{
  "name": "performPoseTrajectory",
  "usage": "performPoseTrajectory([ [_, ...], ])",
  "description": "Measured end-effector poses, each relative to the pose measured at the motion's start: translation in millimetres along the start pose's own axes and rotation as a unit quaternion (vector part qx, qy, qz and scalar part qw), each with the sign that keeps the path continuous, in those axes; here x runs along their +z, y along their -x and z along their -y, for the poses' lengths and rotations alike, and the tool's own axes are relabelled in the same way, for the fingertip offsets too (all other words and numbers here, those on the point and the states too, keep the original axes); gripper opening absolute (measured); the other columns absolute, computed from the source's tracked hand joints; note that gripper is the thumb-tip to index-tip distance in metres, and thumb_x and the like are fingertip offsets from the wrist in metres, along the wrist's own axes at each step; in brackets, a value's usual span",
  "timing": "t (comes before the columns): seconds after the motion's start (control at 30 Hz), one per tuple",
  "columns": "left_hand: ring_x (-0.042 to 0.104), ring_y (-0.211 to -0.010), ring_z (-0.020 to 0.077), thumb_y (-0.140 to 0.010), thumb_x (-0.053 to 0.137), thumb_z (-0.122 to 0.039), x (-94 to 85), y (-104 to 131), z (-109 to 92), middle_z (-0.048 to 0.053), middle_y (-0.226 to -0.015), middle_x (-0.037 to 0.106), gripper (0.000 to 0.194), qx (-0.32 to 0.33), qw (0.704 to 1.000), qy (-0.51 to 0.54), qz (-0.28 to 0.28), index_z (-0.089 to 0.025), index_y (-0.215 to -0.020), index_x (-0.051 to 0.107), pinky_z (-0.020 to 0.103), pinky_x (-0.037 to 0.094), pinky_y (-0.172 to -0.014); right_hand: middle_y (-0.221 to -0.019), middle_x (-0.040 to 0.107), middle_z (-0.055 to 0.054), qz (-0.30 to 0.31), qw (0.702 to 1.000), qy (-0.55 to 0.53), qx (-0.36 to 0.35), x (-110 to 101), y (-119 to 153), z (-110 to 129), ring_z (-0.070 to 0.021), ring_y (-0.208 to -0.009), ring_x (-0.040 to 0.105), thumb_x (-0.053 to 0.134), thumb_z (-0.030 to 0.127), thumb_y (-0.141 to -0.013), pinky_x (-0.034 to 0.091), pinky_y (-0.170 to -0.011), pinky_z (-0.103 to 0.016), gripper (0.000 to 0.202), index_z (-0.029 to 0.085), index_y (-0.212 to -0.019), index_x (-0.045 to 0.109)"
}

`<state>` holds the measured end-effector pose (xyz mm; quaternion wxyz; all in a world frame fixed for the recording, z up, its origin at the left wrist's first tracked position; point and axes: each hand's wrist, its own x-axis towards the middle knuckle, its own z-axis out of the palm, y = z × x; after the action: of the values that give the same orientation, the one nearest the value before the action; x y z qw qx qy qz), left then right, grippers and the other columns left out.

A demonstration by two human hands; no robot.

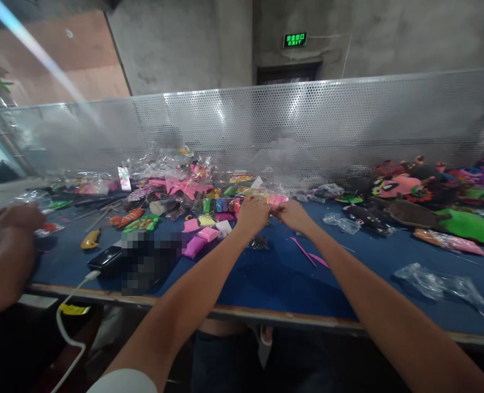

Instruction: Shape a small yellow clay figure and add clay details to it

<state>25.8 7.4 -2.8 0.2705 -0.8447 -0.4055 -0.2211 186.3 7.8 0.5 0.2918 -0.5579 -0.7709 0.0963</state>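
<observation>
My left hand (pixel 255 214) and my right hand (pixel 291 214) meet over the far middle of the blue table, fingers closed on a clear packet with pink in it (pixel 278 200). Just left of my left hand stand small packs of coloured clay, with a green one (pixel 206 205) among them. Pink packs (pixel 208 234) lie nearer on the table. A small dark packet (pixel 258 242) rests below my hands, and thin magenta tools (pixel 303 251) lie under my right forearm.
A power bank (pixel 106 258) with a white cable lies left, near the table's front edge (pixel 266 314). A co-worker's hands (pixel 21 218) are far left. Plush pieces (pixel 406 188) and crumpled plastic bags (pixel 438 281) lie right. A perforated metal screen (pixel 242 131) stands behind.
</observation>
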Motion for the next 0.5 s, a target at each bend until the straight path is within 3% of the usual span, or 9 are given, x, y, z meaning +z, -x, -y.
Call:
performPoseTrajectory([
  [0.37,0.064,-0.095,0.0236,-0.093,0.051,-0.024,-2.3,-4.1,2.6,0.006,-0.09,0.073,0.022,-0.043,0.998,0.046,0.023,-0.02,-0.086,0.071,0.044,0.035,-0.094,-0.054,0.063,-0.002,-0.013,0.998,-0.064,0.014,2.0,-0.1,1.4,-0.0113,-0.05,0.05,0.059,0.022,-0.081,0.033,-0.052,-0.023,0.02,0.014,-0.066,0.069],
  [0.5,0.061,-0.108,0.0243,-0.088,0.059,-0.027,-1.9,0.3,9.4,0.004,-0.11,0.072,0.021,-0.073,0.993,0.089,0.001,-0.026,-0.107,0.068,0.044,0.032,-0.098,-0.053,0.061,-0.001,-0.023,0.996,-0.091,0.005,1.6,-1.1,-4.8,-0.0112,-0.05,0.05,0.055,0.022,-0.082,0.034,-0.054,-0.023,0.024,0.015,-0.061,0.064],
])
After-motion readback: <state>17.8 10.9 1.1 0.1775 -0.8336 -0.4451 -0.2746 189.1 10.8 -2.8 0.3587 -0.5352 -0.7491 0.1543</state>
